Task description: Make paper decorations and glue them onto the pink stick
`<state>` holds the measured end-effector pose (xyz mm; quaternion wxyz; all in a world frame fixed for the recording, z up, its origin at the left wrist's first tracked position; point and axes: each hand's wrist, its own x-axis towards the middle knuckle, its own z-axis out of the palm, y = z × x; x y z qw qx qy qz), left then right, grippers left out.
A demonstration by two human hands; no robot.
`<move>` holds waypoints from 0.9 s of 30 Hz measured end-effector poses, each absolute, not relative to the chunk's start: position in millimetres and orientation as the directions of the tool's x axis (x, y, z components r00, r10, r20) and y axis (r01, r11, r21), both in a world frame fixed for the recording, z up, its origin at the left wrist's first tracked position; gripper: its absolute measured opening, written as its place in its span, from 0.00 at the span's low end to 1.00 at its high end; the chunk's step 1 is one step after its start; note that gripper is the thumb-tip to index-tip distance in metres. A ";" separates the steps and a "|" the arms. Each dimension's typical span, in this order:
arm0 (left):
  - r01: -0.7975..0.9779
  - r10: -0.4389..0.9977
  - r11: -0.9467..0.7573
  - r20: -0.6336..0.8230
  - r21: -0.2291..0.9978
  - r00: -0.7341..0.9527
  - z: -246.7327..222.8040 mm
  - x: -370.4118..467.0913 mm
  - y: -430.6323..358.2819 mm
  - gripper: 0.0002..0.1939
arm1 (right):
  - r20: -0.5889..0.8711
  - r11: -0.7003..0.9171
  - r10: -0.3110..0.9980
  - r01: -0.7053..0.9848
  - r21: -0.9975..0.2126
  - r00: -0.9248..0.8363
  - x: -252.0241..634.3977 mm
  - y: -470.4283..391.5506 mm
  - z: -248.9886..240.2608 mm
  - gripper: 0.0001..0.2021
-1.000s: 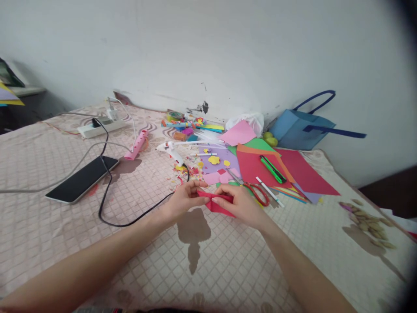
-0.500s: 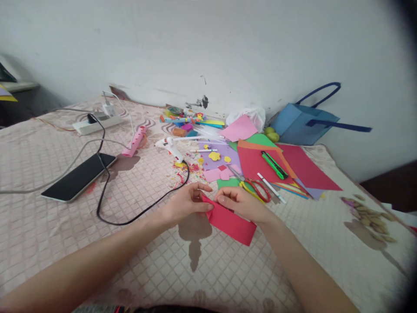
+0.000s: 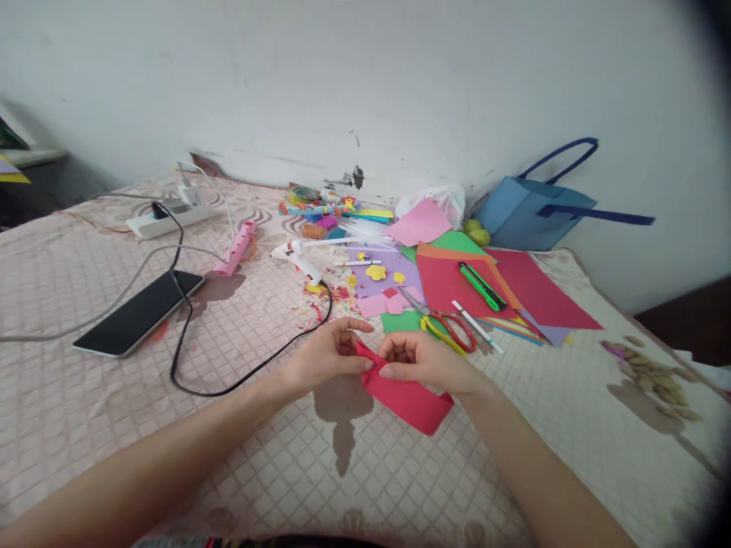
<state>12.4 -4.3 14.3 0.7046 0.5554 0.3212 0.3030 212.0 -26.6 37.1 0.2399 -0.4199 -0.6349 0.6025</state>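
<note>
Right now, over the near part of the patterned tablecloth [image 3: 274, 472], both hands are busy with a red paper strip [image 3: 408, 403]. The left hand [image 3: 330, 352] pinches its folded, narrow end between thumb and fingers, and the right hand [image 3: 428, 361] grasps it close by, thumb on the paper and fingers curled; the rest slants down toward the right wrist, its far end bent up a little. Just beyond the right hand I can see scissors [image 3: 457, 329] with red and yellow handles, a white pen [image 3: 477, 326] beside them, and a green cutter [image 3: 483, 287] lying on a red sheet [image 3: 442, 285]. Farther back, a glue gun [image 3: 305, 264] rests among paper scraps, its black cable looping toward a dark-screened tablet [image 3: 140, 313] on the left. Against the wall leans a blue bag [image 3: 528, 215].
</note>
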 end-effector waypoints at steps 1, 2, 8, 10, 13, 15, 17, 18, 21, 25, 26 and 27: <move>-0.071 0.779 0.201 -0.116 0.977 0.617 14.2 12.1 -4.0 0.27 | -0.206 -0.078 0.820 0.252 -0.965 -0.534 211.9 -26.6 37.3 0.11; -0.072 0.774 0.201 -0.114 0.977 0.623 14.0 11.9 -3.6 0.28 | -0.209 -0.072 0.822 0.267 -0.961 -0.529 211.3 -26.8 37.6 0.11; -0.091 0.766 0.211 -0.107 0.973 0.633 12.6 11.6 -3.1 0.27 | -0.126 0.041 0.874 0.329 -0.943 -0.469 202.7 -28.8 37.9 0.09; -0.095 0.768 0.234 -0.124 0.968 0.628 13.2 11.8 -3.5 0.25 | -0.095 0.080 0.889 0.356 -0.931 -0.449 200.7 -29.7 38.0 0.09; -0.092 0.788 0.280 -0.174 0.955 0.591 15.1 12.6 -4.0 0.19 | -0.076 0.109 0.911 0.414 -0.904 -0.406 199.9 -31.4 39.0 0.09; -0.089 0.788 0.324 -0.217 0.942 0.576 16.1 13.2 -4.0 0.15 | -0.076 0.111 0.920 0.440 -0.891 -0.385 200.3 -32.5 39.8 0.08; -0.101 0.777 0.359 -0.237 0.928 0.583 16.2 13.6 -3.8 0.14 | -0.081 0.108 0.923 0.457 -0.883 -0.375 200.8 -33.2 40.2 0.09; -0.108 0.770 0.371 -0.241 0.923 0.591 16.0 13.7 -3.6 0.14 | -0.084 0.107 0.924 0.462 -0.880 -0.373 201.0 -33.4 40.2 0.09; -0.130 0.768 0.393 -0.248 0.910 0.591 14.9 13.4 -3.3 0.14 | -0.086 0.106 0.923 0.462 -0.880 -0.374 201.2 -33.2 39.8 0.10; -0.148 0.768 0.409 -0.252 0.900 0.589 14.6 12.7 -3.3 0.14 | -0.078 0.108 0.924 0.452 -0.886 -0.373 201.1 -32.6 39.6 0.10; -0.148 0.767 0.408 -0.250 0.901 0.591 14.8 12.6 -3.2 0.14 | -0.077 0.110 0.924 0.453 -0.885 -0.374 201.0 -32.6 39.6 0.10; -0.147 0.765 0.406 -0.247 0.902 0.595 15.0 12.5 -3.1 0.14 | -0.076 0.113 0.924 0.457 -0.882 -0.375 201.0 -32.6 39.6 0.10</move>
